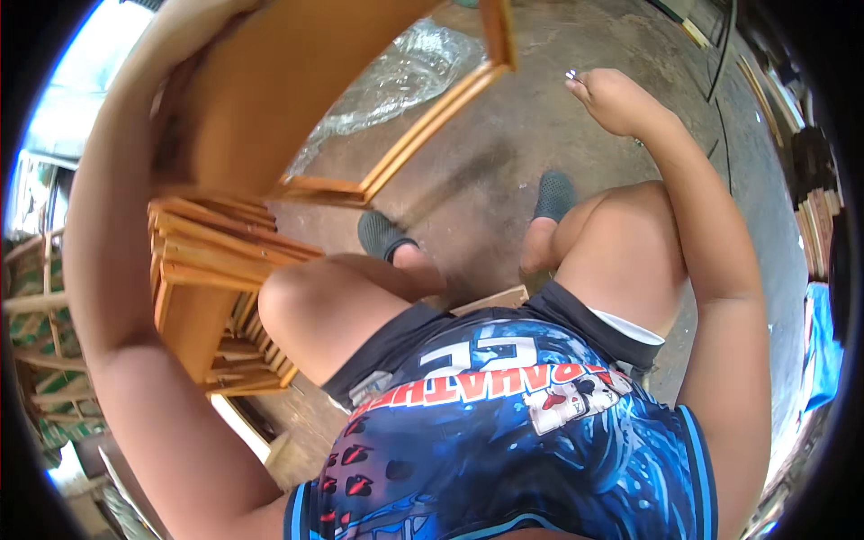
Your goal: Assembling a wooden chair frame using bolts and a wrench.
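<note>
My left hand [216, 13], at the upper left edge and partly blurred, is on a wooden piece [288, 90] with a flat orange-brown panel and a slatted frame. Its fingers are mostly hidden, but the piece is tilted up close to me on that side. Out to the right, over the floor, my right hand [616, 101] is closed. A tiny shiny, whitish bit [571, 76] shows at its fingertips, too small to name. Below the held piece, by my left knee, stands a stack of similar wooden pieces [220, 243].
Clear plastic wrap [400, 76] lies on the concrete floor [477, 180] beyond the held piece. My feet wear dark clogs [555, 193]. A small board [490, 300] shows between my legs. Wood strips [817, 229] and a blue sheet [821, 346] are at the far right.
</note>
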{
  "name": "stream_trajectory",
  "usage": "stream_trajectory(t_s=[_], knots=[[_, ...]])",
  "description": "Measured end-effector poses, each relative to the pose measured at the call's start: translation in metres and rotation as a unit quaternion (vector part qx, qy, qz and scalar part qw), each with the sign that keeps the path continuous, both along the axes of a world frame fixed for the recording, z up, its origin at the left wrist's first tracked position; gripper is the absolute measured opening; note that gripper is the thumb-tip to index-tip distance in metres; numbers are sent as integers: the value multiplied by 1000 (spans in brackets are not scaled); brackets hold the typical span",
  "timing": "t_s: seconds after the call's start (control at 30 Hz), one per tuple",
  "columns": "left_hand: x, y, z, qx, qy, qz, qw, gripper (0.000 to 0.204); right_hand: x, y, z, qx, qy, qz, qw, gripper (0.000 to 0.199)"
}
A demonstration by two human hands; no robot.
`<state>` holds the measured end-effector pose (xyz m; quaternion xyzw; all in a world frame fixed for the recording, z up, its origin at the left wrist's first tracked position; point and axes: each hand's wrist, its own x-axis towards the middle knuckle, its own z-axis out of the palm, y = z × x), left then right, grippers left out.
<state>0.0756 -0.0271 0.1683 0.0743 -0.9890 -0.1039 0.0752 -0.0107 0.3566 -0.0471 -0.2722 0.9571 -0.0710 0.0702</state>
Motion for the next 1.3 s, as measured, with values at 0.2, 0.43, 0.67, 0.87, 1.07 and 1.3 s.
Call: stream_trajectory(t_s=[0.2, 0.43, 0.67, 0.87, 1.07, 1.3], knots=[[-16, 64, -86, -52, -25, -12, 998, 48, 42, -79, -35, 156, -227, 111, 955, 38], [-35, 101, -126, -62, -31, -239, 969, 83, 79, -171, -153, -55, -374, 103, 920, 31], [18, 50, -138, -80, 30, -196, 977, 54, 109, -183, -185, -345, -501, -119, 785, 37], [16, 18, -144, 55, -69, -40, 995, 57, 93, -209, -182, -256, -334, 13, 907, 36], [10, 32, -134, 108, -11, 6, 994, 46, 87, -227, -172, -232, -362, -3, 903, 36], [24, 35, -127, 81, 8, -60, 995, 50, 104, -242, -162, -222, -386, -43, 895, 26]])
